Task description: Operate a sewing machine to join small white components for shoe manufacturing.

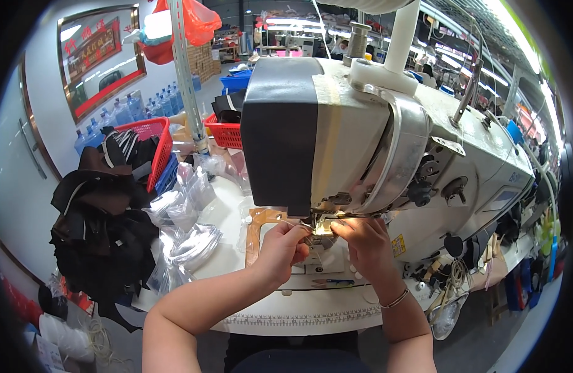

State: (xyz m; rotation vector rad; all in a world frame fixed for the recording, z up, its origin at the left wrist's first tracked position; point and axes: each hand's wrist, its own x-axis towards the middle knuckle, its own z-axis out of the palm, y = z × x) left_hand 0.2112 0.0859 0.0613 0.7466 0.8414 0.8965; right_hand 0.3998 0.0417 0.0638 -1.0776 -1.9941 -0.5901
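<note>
A large white sewing machine (355, 137) with a dark end cover stands before me, a lamp lighting its needle area (320, 224). My left hand (285, 245) is at the left of the needle, its thumb and forefinger pinched together. From the right, my right hand (366, 244) reaches in under the machine head with fingers bent and closed at the lit spot. Whatever lies between the fingertips is too small and partly hidden to name. Beside my left hand lies a brown flat board (254, 239). A small tool with a blue and green handle (334, 283) rests below the hands.
Clear plastic bags (184, 245) lie on the white table's left side. Dark cut pieces (103, 236) are heaped beyond them, near a red basket (163, 152). A ruler strip (299, 320) runs along the front edge. Coiled cords (455, 273) and scraps sit at the right.
</note>
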